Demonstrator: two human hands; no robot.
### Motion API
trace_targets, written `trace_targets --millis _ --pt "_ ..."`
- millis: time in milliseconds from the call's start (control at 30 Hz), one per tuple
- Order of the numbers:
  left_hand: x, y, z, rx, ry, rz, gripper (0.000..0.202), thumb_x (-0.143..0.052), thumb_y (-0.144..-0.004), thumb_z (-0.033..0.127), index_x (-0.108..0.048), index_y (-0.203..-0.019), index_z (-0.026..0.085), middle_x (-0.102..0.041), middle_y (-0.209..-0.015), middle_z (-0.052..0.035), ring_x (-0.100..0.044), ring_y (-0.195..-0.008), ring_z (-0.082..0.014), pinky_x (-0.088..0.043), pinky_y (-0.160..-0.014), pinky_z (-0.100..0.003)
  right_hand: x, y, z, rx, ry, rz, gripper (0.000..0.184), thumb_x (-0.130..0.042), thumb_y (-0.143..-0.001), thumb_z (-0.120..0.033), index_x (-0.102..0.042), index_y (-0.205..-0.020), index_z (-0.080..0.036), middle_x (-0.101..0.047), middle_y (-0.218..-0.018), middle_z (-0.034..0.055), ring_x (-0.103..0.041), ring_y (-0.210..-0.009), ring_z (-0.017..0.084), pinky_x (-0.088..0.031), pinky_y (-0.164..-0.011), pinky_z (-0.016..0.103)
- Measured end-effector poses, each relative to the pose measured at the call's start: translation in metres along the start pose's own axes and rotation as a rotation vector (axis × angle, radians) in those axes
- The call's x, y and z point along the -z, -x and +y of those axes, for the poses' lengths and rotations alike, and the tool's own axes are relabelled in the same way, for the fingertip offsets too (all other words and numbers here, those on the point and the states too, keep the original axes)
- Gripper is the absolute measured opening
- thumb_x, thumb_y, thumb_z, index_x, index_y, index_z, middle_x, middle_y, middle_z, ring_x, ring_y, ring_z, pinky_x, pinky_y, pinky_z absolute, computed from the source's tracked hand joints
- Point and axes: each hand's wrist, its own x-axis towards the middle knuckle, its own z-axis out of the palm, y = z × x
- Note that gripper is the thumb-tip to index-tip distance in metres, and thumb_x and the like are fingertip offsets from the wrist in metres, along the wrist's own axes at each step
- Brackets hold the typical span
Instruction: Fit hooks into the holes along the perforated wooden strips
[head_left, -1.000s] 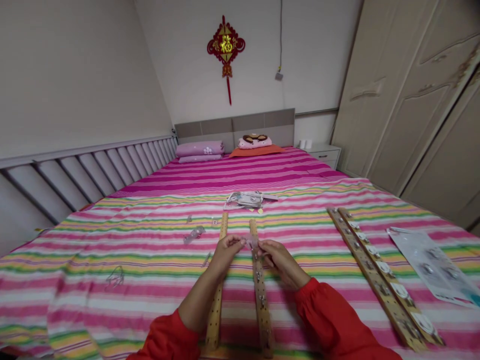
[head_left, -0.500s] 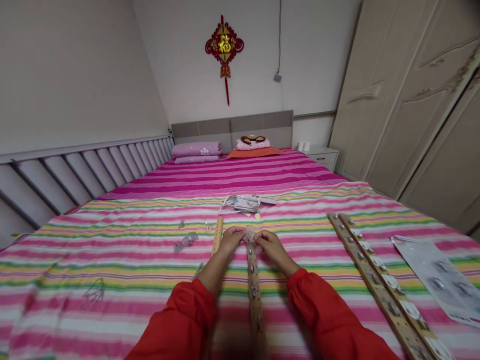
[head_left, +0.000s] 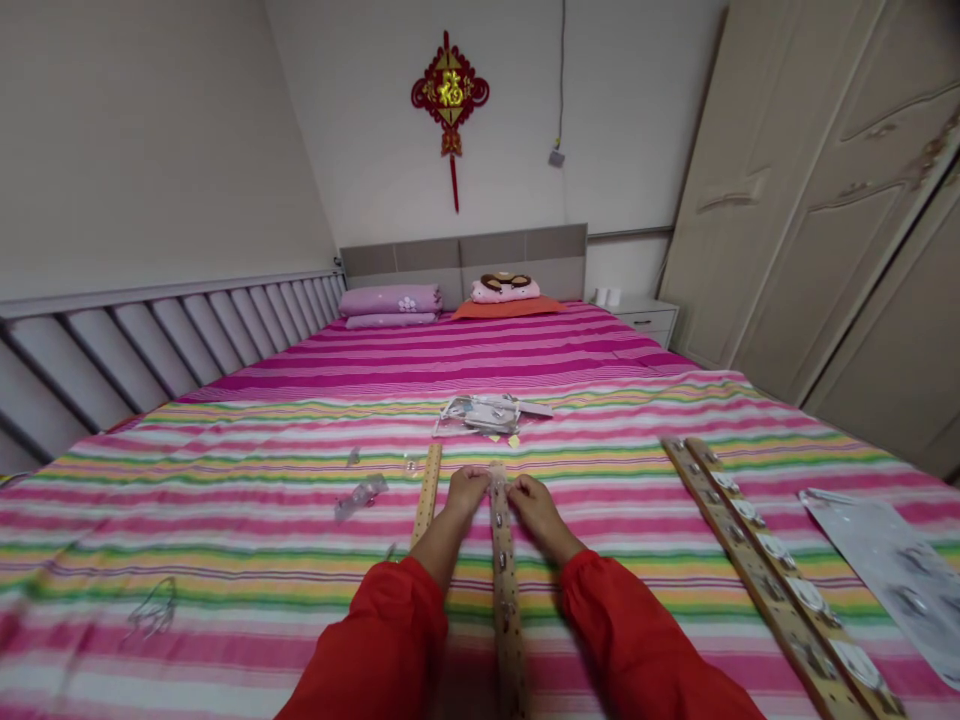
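Note:
A long wooden strip with rows of holes lies lengthwise in front of me, with several small shiny metal pieces along it. At its far end, my left hand and my right hand face each other with fingers pinched. Between the fingertips is a small clear plastic piece, too small to make out well; it rests over the strip's end. Left of my left hand lies a second, bare holed wooden strip, partly covered by my forearm.
Two holed wooden strips bearing metal and white round pieces lie at right, beside a clear packet. Plastic packaging lies beyond my hands. Crumpled clear plastic and a thin wire-like tangle are at left on the striped bedsheet.
My view has shifted slightly. Both hands stay pinched at the far end of the strip, with only small finger movements.

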Motion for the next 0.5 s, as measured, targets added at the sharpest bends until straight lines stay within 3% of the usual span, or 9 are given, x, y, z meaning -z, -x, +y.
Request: trace_targets --millis 500 --pt "-0.003 -0.013 -0.012 0.004 -0.073 0.022 0.015 -0.065 -0.053 0.020 -0.052 -0.046 0.017 -0.045 -0.041 0.0050 -0.047 -0.049 -0.0107 -0.033 -0.049 -0.021 -0.003 -0.003 0.011 0.008 0.115 0.025 0.026 -0.048 -0.073 -0.040 -0.035 -0.056 -0.025 -0.038 -0.054 -0.0071 -0.038 -0.057 0.015 -0.031 -0.055 0.027"
